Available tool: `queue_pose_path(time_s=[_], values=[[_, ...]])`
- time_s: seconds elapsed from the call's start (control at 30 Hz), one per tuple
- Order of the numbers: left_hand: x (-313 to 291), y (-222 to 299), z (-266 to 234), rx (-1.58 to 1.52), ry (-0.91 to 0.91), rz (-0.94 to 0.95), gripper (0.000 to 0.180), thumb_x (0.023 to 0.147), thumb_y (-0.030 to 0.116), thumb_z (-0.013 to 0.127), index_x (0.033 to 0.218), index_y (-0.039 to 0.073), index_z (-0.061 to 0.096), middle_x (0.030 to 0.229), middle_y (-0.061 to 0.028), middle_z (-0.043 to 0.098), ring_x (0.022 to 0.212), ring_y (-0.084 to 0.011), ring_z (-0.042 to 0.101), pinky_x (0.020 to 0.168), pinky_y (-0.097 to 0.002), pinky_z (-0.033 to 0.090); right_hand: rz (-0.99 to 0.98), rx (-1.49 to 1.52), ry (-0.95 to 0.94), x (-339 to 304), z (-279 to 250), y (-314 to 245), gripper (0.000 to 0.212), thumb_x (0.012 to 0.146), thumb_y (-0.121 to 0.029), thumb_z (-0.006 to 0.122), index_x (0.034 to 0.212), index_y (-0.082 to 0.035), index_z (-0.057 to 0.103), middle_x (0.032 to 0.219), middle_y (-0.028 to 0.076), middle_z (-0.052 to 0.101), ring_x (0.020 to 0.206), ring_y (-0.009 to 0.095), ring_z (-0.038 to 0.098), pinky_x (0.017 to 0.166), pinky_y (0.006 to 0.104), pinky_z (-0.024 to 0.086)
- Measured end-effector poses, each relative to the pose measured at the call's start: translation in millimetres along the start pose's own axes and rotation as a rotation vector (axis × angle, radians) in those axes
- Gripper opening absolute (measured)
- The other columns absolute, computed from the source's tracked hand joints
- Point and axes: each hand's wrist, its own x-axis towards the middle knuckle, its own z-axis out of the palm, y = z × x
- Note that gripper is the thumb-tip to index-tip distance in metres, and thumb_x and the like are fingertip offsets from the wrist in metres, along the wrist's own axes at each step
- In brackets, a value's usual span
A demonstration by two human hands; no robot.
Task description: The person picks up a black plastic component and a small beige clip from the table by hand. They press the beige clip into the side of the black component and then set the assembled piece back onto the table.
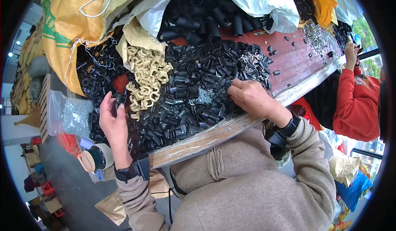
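Observation:
My left hand [113,121] is raised at the left of the table, thumb and fingers closed on a small black plastic part [118,99]. Beside it lies a heap of cream-coloured plastic clips [147,76]. My right hand [251,98] reaches down at the right side of a wide pile of black plastic parts [185,117]; its fingertips are pinched together, and whatever is between them is hidden. Close to that hand, a small mound of silvery screws [203,96] rests on the black parts. Small shiny metal pieces [252,59] lie just beyond the right hand.
A white sack [264,0] spills black tubes [212,26] at the back. A yellow sack [66,24] stands at the left, near a clear bag of small silvery pieces [77,117] and a jar [97,156]. A wooden edge [206,139] borders the table. Another person in red [357,103] works at the right.

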Motion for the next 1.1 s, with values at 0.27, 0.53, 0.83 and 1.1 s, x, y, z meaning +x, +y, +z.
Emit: queue_pose_path(time_s=[0.27, 0.53, 0.83, 1.1], values=[[-19, 65, -11, -1.807, -0.485, -0.861, 0.025, 0.086, 0.007, 0.047, 0.11, 0.005, 0.045, 0.087, -0.0072, 0.054, 0.072, -0.0156, 0.056, 0.06, -0.0246, 0.048, -0.024, -0.113, -0.071, 6, 1, 2, 0.011, 0.069, -0.006, 0.055, 0.07, -0.005, 0.045, 0.071, 0.009, 0.045, 0.056, 0.025, 0.053, 0.047, 0.0335, 0.042], [-49, 105, 17, -1.694, -0.798, -0.864, 0.03, 0.08, 0.012, 0.059, 0.106, 0.004, 0.048, 0.077, -0.0038, 0.054, 0.062, -0.0116, 0.053, 0.053, -0.0221, 0.043, -0.114, -0.233, -0.086, 12, 5, 2, 0.01, 0.069, -0.009, 0.055, 0.069, -0.006, 0.046, 0.07, 0.008, 0.045, 0.056, 0.022, 0.054, 0.048, 0.0325, 0.043], [-55, 105, 25, -1.657, -0.815, -0.809, 0.014, 0.078, 0.01, 0.06, 0.09, 0.005, 0.054, 0.073, -0.0007, 0.054, 0.061, -0.0097, 0.052, 0.052, -0.021, 0.041, -0.031, 0.082, 0.012, 10, -1, -1, 0.009, 0.07, -0.006, 0.057, 0.073, -0.004, 0.049, 0.071, 0.01, 0.046, 0.057, 0.027, 0.053, 0.049, 0.0341, 0.044], [-53, 109, 28, -1.651, -0.807, -0.82, 0.014, 0.078, 0.01, 0.06, 0.09, 0.005, 0.054, 0.072, 0.0, 0.053, 0.06, -0.0094, 0.052, 0.052, -0.0211, 0.04, -0.03, 0.017, -0.08, 18, 7, -2, 0.011, 0.071, -0.004, 0.057, 0.079, -0.002, 0.051, 0.073, 0.01, 0.047, 0.06, 0.028, 0.053, 0.051, 0.0363, 0.043]])
